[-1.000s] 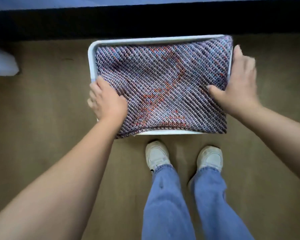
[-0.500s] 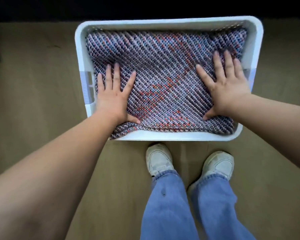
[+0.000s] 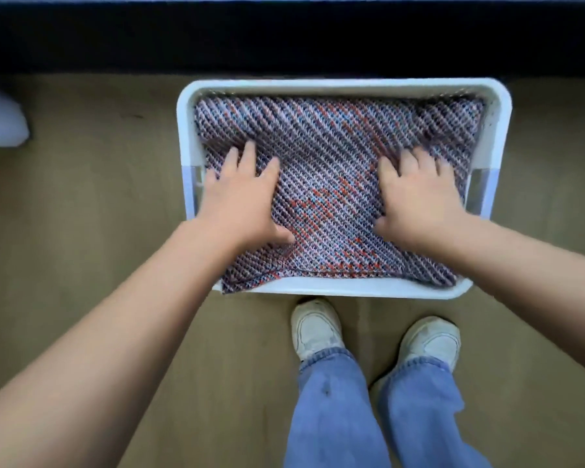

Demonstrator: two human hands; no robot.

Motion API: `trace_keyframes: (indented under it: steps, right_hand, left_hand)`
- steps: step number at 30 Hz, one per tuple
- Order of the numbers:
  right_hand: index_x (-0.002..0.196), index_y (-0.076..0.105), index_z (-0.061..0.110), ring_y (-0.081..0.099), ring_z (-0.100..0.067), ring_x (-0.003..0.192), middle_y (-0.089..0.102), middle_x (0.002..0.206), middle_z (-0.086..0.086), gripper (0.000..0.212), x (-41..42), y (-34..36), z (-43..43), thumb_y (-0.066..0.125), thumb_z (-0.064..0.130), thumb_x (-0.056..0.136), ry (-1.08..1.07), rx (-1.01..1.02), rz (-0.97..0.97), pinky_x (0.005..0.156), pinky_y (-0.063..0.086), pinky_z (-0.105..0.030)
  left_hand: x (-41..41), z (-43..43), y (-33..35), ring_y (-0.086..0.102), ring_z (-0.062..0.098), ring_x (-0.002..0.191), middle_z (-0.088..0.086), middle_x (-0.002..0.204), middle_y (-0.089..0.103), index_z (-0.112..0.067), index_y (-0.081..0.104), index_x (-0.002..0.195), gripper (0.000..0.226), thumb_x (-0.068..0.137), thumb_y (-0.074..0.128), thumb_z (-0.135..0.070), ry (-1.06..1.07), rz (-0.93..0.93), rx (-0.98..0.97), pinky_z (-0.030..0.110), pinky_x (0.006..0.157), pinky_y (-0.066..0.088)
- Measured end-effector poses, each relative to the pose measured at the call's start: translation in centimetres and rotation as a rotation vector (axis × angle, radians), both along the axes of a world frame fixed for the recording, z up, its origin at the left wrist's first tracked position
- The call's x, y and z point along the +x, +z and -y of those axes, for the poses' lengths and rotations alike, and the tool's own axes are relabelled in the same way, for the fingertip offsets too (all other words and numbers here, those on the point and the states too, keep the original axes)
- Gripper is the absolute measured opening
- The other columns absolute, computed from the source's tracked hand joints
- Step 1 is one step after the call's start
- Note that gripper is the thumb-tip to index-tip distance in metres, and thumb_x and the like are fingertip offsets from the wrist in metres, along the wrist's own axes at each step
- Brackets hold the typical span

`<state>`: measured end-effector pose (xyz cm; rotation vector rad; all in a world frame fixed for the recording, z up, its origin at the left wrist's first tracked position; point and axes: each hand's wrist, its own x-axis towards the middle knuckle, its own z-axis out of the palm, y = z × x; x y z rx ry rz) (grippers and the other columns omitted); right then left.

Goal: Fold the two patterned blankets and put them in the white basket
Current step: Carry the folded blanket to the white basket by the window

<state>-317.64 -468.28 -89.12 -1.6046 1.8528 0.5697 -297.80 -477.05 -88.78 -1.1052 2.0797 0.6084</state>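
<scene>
A folded patterned blanket [image 3: 335, 153], woven in purple, white and orange diagonal lines, fills the white basket [image 3: 335, 87] on the floor in front of me. My left hand [image 3: 240, 201] lies palm down on the blanket's left part. My right hand [image 3: 416, 197] presses on the right part with its fingers slightly curled into the fabric. Neither hand grips anything. The blanket's near left corner spills over the basket's front rim. Whatever lies under this blanket is hidden.
My two white shoes [image 3: 318, 327] and blue jeans stand just in front of the basket. A white object [image 3: 0, 126] sits at the left edge of the tan floor. A dark band [image 3: 284, 38] runs along the top, behind the basket.
The blanket sank from the basket's rim down inside it. My hands went from its side edges onto its top, then drew nearer to me with fingers less spread.
</scene>
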Motion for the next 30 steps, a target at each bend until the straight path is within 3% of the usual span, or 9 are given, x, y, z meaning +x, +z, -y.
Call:
trace_keyframes:
  steps: [2, 4, 6, 10, 15, 20, 25, 28, 30]
  right_hand:
    - [0.149, -0.001, 0.021, 0.006, -0.038, 0.143, 0.005, 0.156, -0.021, 0.121, 1.4, 0.9, 0.2, 0.078, 0.044, 0.061, 0.084, -0.158, 0.101, 0.114, 0.011, -0.052]
    - [0.138, -0.033, 0.021, -0.016, -0.036, 0.143, -0.021, 0.154, -0.018, 0.14, 2.2, 0.2, 0.3, 0.075, 0.061, 0.058, 0.235, -0.031, 0.102, 0.114, -0.006, -0.05]
    - [0.126, -0.045, 0.017, -0.027, -0.034, 0.139, -0.033, 0.15, -0.016, 0.146, 1.8, -2.0, 0.8, 0.07, 0.073, 0.053, 0.261, 0.084, -0.009, 0.11, -0.014, -0.053]
    - [0.117, -0.053, 0.018, -0.026, -0.033, 0.14, -0.032, 0.151, -0.013, 0.154, 1.0, -7.2, 1.9, 0.064, 0.084, 0.041, 0.266, 0.159, -0.081, 0.103, -0.022, -0.056]
    - [0.09, -0.067, 0.017, -0.028, -0.032, 0.139, -0.033, 0.151, -0.01, 0.157, 1.6, -10.9, 2.6, 0.07, 0.078, 0.041, 0.226, 0.245, -0.098, 0.091, -0.029, -0.054]
    - [0.096, -0.063, 0.017, -0.029, -0.033, 0.139, -0.035, 0.15, -0.011, 0.155, 1.5, -9.5, 3.0, 0.067, 0.08, 0.042, 0.25, 0.297, -0.123, 0.094, -0.027, -0.055]
    - [0.137, -0.035, 0.02, -0.016, -0.032, 0.143, -0.022, 0.155, -0.012, 0.139, 1.2, -4.9, 2.3, 0.059, 0.081, 0.055, 0.31, 0.106, -0.056, 0.111, -0.013, -0.054]
    - [0.146, -0.018, 0.019, -0.011, -0.028, 0.145, -0.013, 0.157, -0.012, 0.109, 0.0, -2.2, -1.3, 0.048, 0.07, 0.076, 0.156, -0.116, 0.027, 0.115, -0.007, -0.046]
    - [0.145, -0.019, 0.016, -0.015, -0.028, 0.144, -0.017, 0.156, -0.014, 0.105, -0.9, -1.2, -4.1, 0.038, 0.073, 0.078, 0.041, -0.052, -0.004, 0.115, -0.008, -0.044]
  left_hand:
    - [-0.9, -0.9, 0.7, -0.01, 0.032, 0.144, 0.01, 0.157, -0.014, -0.028, -0.012, 0.146, 0.134, 0.052, 0.074, -0.068, -0.054, -0.143, -0.141, 0.055, 0.112, 0.003]
    - [-2.2, -1.6, -0.3, -0.021, 0.035, 0.14, 0.012, 0.153, -0.027, -0.03, -0.027, 0.141, 0.142, 0.05, 0.076, -0.067, -0.107, -0.123, -0.145, 0.06, 0.11, -0.003]
    - [-3.0, -1.4, -2.4, -0.028, 0.038, 0.137, 0.012, 0.148, -0.036, -0.032, -0.036, 0.136, 0.147, 0.047, 0.076, -0.068, -0.072, -0.062, -0.08, 0.066, 0.106, -0.004]
    - [-4.0, -0.9, -7.8, -0.03, 0.04, 0.134, 0.01, 0.144, -0.042, -0.036, -0.043, 0.129, 0.151, 0.038, 0.071, -0.078, -0.005, 0.04, 0.026, 0.073, 0.1, 0.001]
    - [-4.4, -1.1, -11.7, -0.03, 0.043, 0.133, 0.013, 0.145, -0.04, -0.033, -0.044, 0.127, 0.15, 0.037, 0.066, -0.081, 0.001, 0.09, -0.013, 0.075, 0.097, 0.0]
    - [-4.7, -0.6, -10.8, -0.031, 0.042, 0.133, 0.013, 0.144, -0.042, -0.033, -0.045, 0.126, 0.148, 0.043, 0.069, -0.078, -0.016, 0.114, 0.079, 0.074, 0.098, -0.003]
    - [-4.1, -1.3, -6.6, -0.025, 0.039, 0.138, 0.012, 0.149, -0.034, -0.031, -0.039, 0.133, 0.137, 0.053, 0.062, -0.08, -0.038, 0.09, -0.045, 0.07, 0.103, -0.002]
    - [-1.7, -5.2, -4.2, -0.018, 0.036, 0.141, 0.016, 0.153, -0.024, -0.024, -0.024, 0.143, 0.106, 0.079, 0.049, -0.066, 0.097, -0.065, -0.213, 0.058, 0.109, -0.008]
    - [1.1, -8.2, -3.2, -0.018, 0.034, 0.142, 0.018, 0.154, -0.02, -0.019, -0.024, 0.142, 0.091, 0.086, 0.03, -0.066, 0.132, -0.047, -0.23, 0.048, 0.11, -0.015]
